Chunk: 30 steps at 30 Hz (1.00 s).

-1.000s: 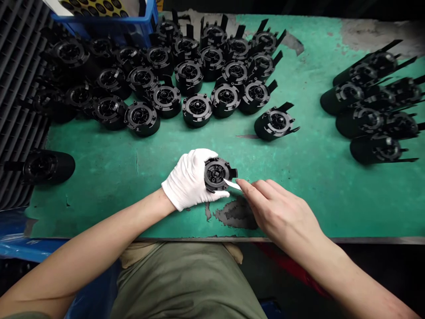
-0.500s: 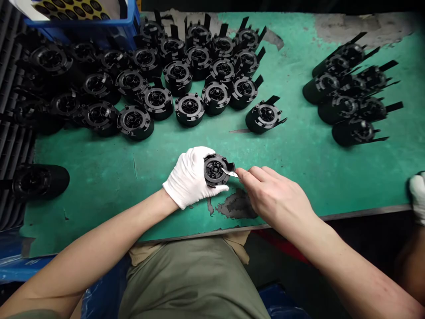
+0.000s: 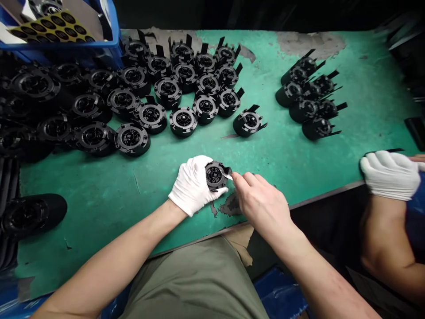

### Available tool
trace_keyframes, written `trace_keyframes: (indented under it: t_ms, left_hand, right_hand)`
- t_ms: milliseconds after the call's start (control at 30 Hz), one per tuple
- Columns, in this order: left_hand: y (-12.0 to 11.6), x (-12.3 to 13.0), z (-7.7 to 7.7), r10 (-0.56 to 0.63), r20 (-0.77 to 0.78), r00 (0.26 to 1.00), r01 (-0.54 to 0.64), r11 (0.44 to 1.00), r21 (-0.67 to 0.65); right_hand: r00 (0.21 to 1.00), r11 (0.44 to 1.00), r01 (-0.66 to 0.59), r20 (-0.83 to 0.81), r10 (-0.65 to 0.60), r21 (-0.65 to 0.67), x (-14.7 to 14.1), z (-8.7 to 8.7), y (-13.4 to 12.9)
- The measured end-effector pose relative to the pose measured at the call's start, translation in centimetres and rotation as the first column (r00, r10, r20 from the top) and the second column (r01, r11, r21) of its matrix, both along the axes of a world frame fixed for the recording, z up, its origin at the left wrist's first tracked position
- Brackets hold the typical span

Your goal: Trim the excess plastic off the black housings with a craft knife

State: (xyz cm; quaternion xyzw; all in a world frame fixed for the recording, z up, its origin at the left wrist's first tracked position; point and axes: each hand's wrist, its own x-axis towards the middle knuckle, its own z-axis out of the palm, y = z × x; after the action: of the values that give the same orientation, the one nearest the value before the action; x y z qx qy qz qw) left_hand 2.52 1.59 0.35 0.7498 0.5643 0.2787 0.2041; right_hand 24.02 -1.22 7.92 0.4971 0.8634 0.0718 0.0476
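Your gloved left hand point(image 3: 194, 186) grips the round black part point(image 3: 215, 175), its tab point(image 3: 227, 169) toward your bare right hand point(image 3: 260, 204), pinching a small white blade point(image 3: 227, 177).

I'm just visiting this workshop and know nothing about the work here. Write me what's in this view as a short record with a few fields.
Left hand: white glove, gripping a round black plastic part
Right hand: bare, fingers pinching a small white blade at the part's edge
Surface: green worktop, worn in patches
Nearby: rows of matching black parts; blue crate at the far left corner
Other person: co-worker's gloved hand at the right edge
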Motion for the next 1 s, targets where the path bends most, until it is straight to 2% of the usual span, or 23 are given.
trace_keyframes:
  t_ms: [167,267,433,800,900,1000]
  left_hand:
    - [0.0,0.1,0.3,0.004,0.031,1.000,-0.004,1.000,-0.028]
    - [0.0,0.1,0.3,-0.006,0.042,0.999,0.007,1.000,-0.021]
    - [-0.1,0.1,0.3,0.011,0.042,0.999,-0.009,0.999,-0.032]
    - [0.1,0.1,0.8,0.001,0.052,0.999,0.004,0.995,-0.104]
    - [0.1,-0.4,0.4,-0.039,0.062,0.997,0.043,0.997,-0.057]
    - [0.4,-1.3,0.1,-0.228,0.106,0.968,0.229,0.973,0.000]
  right_hand:
    - [0.998,0.996,0.044,-0.054,-0.040,0.083,0.2,-0.6,-1.7]
    - [0.993,0.995,0.071,-0.095,-0.064,0.069,0.5,-1.1,-2.4]
    - [0.994,0.996,0.082,-0.076,-0.079,0.045,0.3,-1.3,-2.2]
    - [0.991,0.990,0.136,-0.003,-0.136,0.024,-1.0,0.0,-1.6]
    - [0.977,0.992,0.121,-0.173,-0.126,-0.041,-0.1,0.6,-1.7]
    - [0.892,0.988,0.104,-0.428,-0.144,-0.117,2.0,1.0,-1.1]
